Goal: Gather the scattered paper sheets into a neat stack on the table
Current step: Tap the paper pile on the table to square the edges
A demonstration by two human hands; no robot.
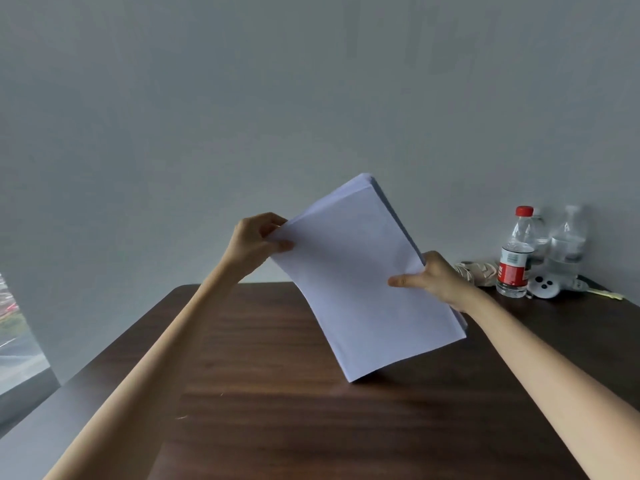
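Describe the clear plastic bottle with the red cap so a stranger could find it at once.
Find the dark brown wooden table, then its far right corner by the grey wall. Clear plastic bottles stand there, and the red-capped bottle is the leftmost. Only it has a red cap and red label.

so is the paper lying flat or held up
Held up, tilted: left hand and right hand grip the paper stack, only its bottom corner seems to touch the table.

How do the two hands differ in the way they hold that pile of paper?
The left hand pinches the upper left edge of the paper stack; the right hand grips its right edge, lower down. The left hand is curled tight, while the right thumb stretches across the front sheet. Both hold it tilted over the table.
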